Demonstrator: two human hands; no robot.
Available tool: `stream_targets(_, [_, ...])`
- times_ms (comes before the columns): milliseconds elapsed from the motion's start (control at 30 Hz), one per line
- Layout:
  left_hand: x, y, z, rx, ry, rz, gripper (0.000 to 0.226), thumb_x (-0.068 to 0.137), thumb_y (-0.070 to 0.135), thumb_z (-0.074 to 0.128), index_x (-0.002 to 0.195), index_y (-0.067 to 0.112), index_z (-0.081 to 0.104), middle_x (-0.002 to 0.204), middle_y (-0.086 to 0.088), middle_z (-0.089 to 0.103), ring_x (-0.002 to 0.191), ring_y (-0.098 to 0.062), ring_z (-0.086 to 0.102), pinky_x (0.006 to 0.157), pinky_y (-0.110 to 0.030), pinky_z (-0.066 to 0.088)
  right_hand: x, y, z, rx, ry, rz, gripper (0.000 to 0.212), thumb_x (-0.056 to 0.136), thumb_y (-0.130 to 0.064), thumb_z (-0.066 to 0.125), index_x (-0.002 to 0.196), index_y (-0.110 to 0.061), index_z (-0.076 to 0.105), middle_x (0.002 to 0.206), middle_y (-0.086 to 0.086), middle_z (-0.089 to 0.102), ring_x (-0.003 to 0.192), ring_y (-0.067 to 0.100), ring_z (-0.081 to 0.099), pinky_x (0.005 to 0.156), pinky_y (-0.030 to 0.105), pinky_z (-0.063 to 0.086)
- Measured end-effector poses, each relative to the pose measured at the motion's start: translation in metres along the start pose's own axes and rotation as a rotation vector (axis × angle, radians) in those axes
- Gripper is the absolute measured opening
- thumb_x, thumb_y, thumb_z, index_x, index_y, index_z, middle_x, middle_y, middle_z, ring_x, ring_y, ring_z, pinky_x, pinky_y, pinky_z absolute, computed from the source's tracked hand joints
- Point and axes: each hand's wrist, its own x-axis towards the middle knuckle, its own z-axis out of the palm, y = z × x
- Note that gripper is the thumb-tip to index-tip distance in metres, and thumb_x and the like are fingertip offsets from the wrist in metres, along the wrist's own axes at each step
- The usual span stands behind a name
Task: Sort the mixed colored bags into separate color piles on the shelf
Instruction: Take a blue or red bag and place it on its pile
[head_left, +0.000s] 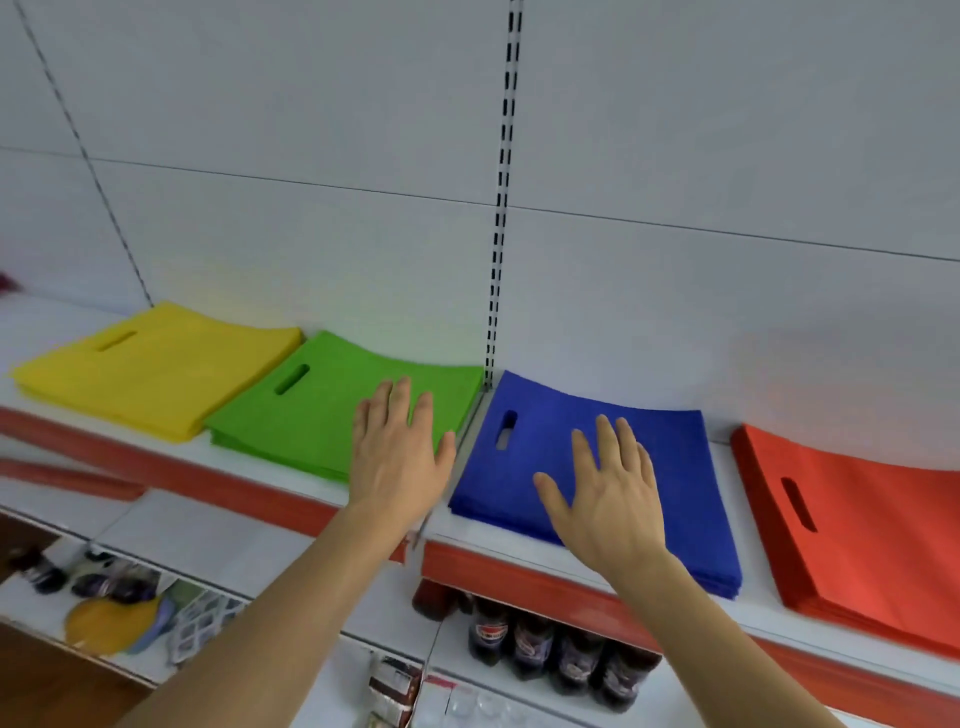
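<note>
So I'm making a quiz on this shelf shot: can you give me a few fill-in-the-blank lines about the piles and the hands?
1. The left hand lies over the ____ pile.
2. The right hand lies over the ____ pile.
3. The leftmost pile on the shelf is ____.
4. Right of the blue pile lies the ____ pile.

Missing words: green; blue; yellow; red

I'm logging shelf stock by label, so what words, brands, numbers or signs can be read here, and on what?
None can be read.
Dark bottles on the lower shelf: labels too blurred to read.
Packets below them: print too blurred to read.
Yellow pile, green pile, blue pile, red pile: no print shows.
</note>
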Motion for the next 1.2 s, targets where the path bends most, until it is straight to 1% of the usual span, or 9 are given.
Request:
stream_targets(133, [-0.017,-0.074,-0.017,0.020,0.007,-0.062,0.070,0.104,0.058,0.036,0.160,0.016,0.038,0.171,-0.015,0.026,0.159,-0.034,0.018,0.128,-0.055,0.017,0.004,-0.072,-0.004,0.013,0.025,-0.078,0.092,0.098,-0.078,0.011,0.166,-0.017,0.027,0.175,0.015,0.010,0.162,0.035,-0.002,0.130,0.053,0.013])
stream_targets(367, [-0.056,-0.219,-0.036,0.029,0.009,-0.172,0.066,0.103,0.056,0.044,0.154,0.016,0.048,0.168,-0.014,0.034,0.157,-0.035,0.023,0.126,-0.057,0.019,-0.001,-0.224,-0.001,0.103,0.057,-0.196,0.090,0.098,-0.076,0.015,0.162,-0.017,0.035,0.173,0.016,0.020,0.162,0.035,0.008,0.130,0.053,0.014])
stream_targets(533, [-0.086,-0.319,-0.045,0.047,0.001,-0.288,0.068,0.104,0.058,0.038,0.157,0.016,0.044,0.169,-0.014,0.031,0.158,-0.035,0.021,0.127,-0.057,0.019,-0.005,-0.332,0.013,0.140,0.040,-0.322,0.088,0.100,-0.073,0.016,0.158,-0.013,0.044,0.170,0.018,0.027,0.160,0.038,0.017,0.128,0.056,0.022])
stream_targets(667, [-0.096,-0.390,-0.055,0.059,0.017,-0.381,0.068,0.105,0.057,0.038,0.158,0.016,0.043,0.168,-0.015,0.032,0.158,-0.035,0.022,0.127,-0.057,0.019,0.012,-0.414,0.019,0.190,0.058,-0.419,0.083,0.102,-0.070,0.025,0.155,-0.011,0.049,0.166,0.020,0.035,0.157,0.040,0.024,0.125,0.057,0.028])
stream_targets(800, [-0.100,-0.462,-0.054,0.098,0.012,-0.463,0.067,0.106,0.059,0.032,0.161,0.020,0.038,0.171,-0.011,0.027,0.159,-0.033,0.017,0.129,-0.054,0.016,0.034,-0.496,0.030,0.209,0.054,-0.514,0.082,0.102,-0.070,0.025,0.157,-0.012,0.046,0.169,0.019,0.029,0.160,0.038,0.017,0.126,0.057,0.025])
stream_targets(933, [-0.082,-0.532,-0.057,0.131,0.040,-0.500,0.066,0.107,0.059,0.030,0.160,0.022,0.039,0.171,-0.010,0.027,0.160,-0.032,0.017,0.129,-0.053,0.016,0.071,-0.576,0.039,0.259,0.086,-0.574,0.084,0.103,-0.070,0.023,0.159,-0.011,0.044,0.170,0.019,0.028,0.160,0.038,0.016,0.126,0.057,0.024])
stream_targets(1000, [-0.074,-0.566,-0.059,0.148,0.028,-0.528,0.066,0.106,0.059,0.030,0.160,0.022,0.038,0.171,-0.010,0.027,0.160,-0.032,0.016,0.129,-0.053,0.016,0.087,-0.616,0.043,0.263,0.053,-0.598,0.086,0.102,-0.071,0.019,0.161,-0.012,0.040,0.171,0.019,0.025,0.161,0.037,0.012,0.127,0.056,0.021])
stream_targets(1133, [-0.055,-0.632,-0.061,0.157,0.041,-0.567,0.066,0.106,0.059,0.028,0.160,0.023,0.037,0.172,-0.008,0.026,0.161,-0.031,0.014,0.130,-0.054,0.016,0.119,-0.691,0.047,0.328,0.048,-0.652,0.083,0.102,-0.068,0.028,0.159,-0.011,0.042,0.170,0.020,0.027,0.160,0.038,0.014,0.127,0.056,0.021])
stream_targets(1200, [-0.047,-0.663,-0.061,0.161,0.067,-0.602,0.065,0.107,0.059,0.031,0.159,0.023,0.040,0.170,-0.008,0.030,0.160,-0.030,0.017,0.130,-0.052,0.017,0.137,-0.726,0.049,0.337,0.038,-0.673,0.082,0.102,-0.068,0.027,0.160,-0.011,0.042,0.170,0.020,0.027,0.160,0.038,0.015,0.127,0.056,0.021])
